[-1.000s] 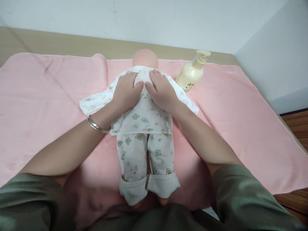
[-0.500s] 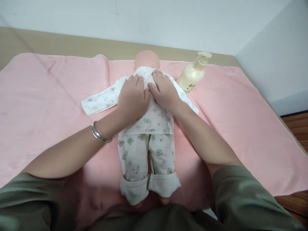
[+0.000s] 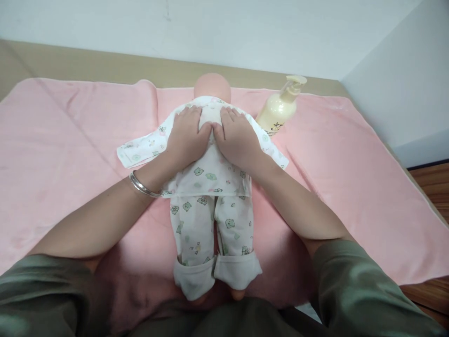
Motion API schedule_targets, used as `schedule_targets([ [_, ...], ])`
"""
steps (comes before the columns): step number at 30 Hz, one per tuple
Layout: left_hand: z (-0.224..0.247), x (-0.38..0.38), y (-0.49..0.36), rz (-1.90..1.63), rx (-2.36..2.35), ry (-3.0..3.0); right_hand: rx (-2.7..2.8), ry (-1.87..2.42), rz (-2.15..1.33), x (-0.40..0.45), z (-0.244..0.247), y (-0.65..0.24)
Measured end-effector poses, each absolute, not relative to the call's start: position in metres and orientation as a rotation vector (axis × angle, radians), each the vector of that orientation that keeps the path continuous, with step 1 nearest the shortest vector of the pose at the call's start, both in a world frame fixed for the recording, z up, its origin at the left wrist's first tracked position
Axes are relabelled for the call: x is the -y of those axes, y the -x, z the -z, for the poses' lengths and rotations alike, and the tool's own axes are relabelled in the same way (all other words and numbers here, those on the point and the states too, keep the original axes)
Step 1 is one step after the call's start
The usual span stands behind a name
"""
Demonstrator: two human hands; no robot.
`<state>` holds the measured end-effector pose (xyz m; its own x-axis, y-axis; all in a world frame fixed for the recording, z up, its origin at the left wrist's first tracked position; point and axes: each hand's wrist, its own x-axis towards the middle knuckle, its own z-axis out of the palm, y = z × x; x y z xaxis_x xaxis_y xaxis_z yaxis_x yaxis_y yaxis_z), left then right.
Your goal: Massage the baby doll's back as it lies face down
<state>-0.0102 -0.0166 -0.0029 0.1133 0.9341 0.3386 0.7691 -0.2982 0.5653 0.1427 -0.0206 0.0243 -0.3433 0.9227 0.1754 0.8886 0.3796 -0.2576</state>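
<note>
From far away I see white printed cloth pants [image 3: 231,220] nearest, on a pink cloth blanket [image 3: 351,164]. Past them my left hand [image 3: 187,135] and right hand [image 3: 240,139] lie flat, gripping nothing, on the white printed cloth shirt [image 3: 213,169] of the smooth peach doll [image 3: 212,87] in the middle; I think I'm smoothing the shirt, and the next move calls for soft, even palms. Far right is a cream pump bottle [image 3: 278,110].

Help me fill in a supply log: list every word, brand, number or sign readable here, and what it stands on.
No text can be read.
Pump bottle: dark print by a small picture, too small and blurred to read.
White shirt and trousers: printed pictures, no legible words.
</note>
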Motion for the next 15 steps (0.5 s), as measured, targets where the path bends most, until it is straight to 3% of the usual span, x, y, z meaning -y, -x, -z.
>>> schedule_targets([
  [6, -0.011, 0.016, 0.008, -0.885, -1.804, -2.067, 2.369, 1.539, -0.104, 0.051, -0.026, -0.132],
  [15, -0.010, 0.046, -0.006, -0.815, -1.871, -2.316, 2.306, 1.534, -0.360, 0.000, -0.024, -0.150],
])
